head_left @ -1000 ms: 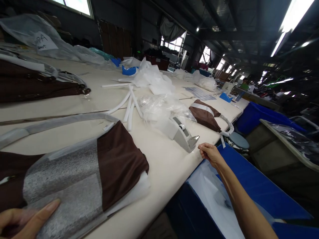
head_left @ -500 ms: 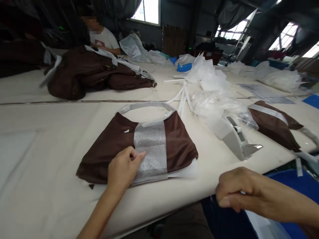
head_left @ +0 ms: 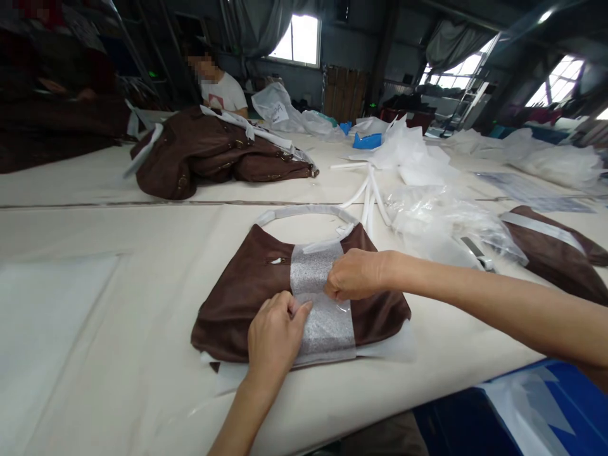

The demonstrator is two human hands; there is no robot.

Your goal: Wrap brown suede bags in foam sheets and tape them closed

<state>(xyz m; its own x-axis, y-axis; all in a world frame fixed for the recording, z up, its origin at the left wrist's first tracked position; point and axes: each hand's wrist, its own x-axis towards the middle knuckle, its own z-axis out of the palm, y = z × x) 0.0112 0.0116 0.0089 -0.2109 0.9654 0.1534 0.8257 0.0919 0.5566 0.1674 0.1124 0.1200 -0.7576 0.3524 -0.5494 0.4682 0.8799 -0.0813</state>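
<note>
A brown handbag (head_left: 237, 297) lies flat on the pale table, its wrapped handle (head_left: 304, 210) arched toward the back. Around its middle runs a grey foam band (head_left: 320, 335). My left hand (head_left: 275, 329) rests at the band's left edge, thumb and fingers pinched on the foam. Over the band's right side is my right hand (head_left: 356, 275), its fingers curled; a small clear shiny piece shows beneath them, and what they hold is too small to name. White sheet material sticks out under the bag's lower edge.
Behind lie a larger brown bag (head_left: 204, 152) and white strips (head_left: 368, 196). Clear plastic (head_left: 437, 215) partly surrounds a tape dispenser (head_left: 477, 253), mostly behind my right forearm. Another brown bag (head_left: 536, 247) is at right. A person (head_left: 225, 94) is across the table (head_left: 156, 278).
My right hand has moved left from the table's front edge onto the foam band. My left hand stays on the band. The view has shifted, so the bag appears farther right and lower.
</note>
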